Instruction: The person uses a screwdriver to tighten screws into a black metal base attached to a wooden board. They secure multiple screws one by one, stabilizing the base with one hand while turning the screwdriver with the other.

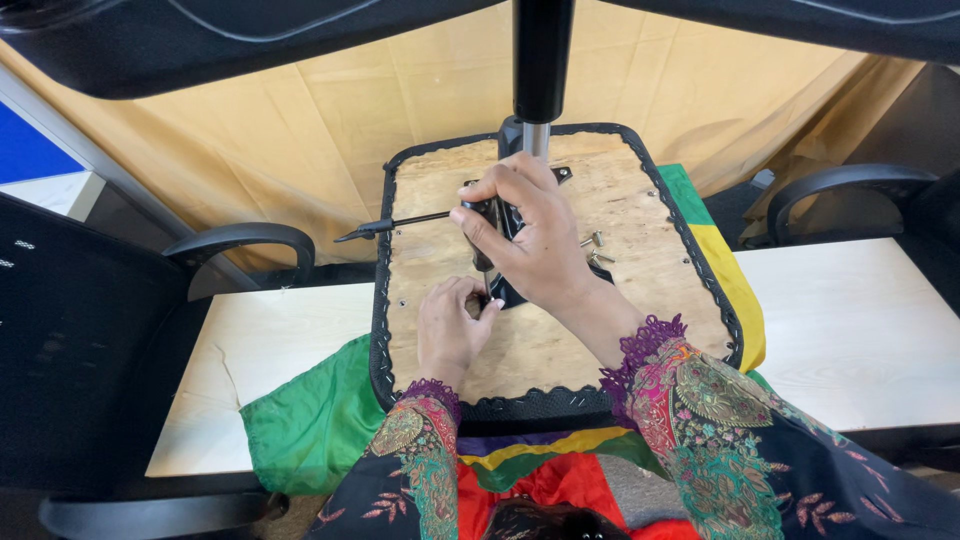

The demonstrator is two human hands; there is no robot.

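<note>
From the head camera I count one upturned office-chair seat (560,330), its plywood underside facing up on a green cloth (310,420) over a pale table (850,330). My right hand (530,235) is closed around a black tool handle (487,222) above the seat's black mechanism plate. My left hand (450,325) pinches something small at the tool's tip; I cannot tell what. A few loose screws (595,245) lie just right of the plate.
</note>
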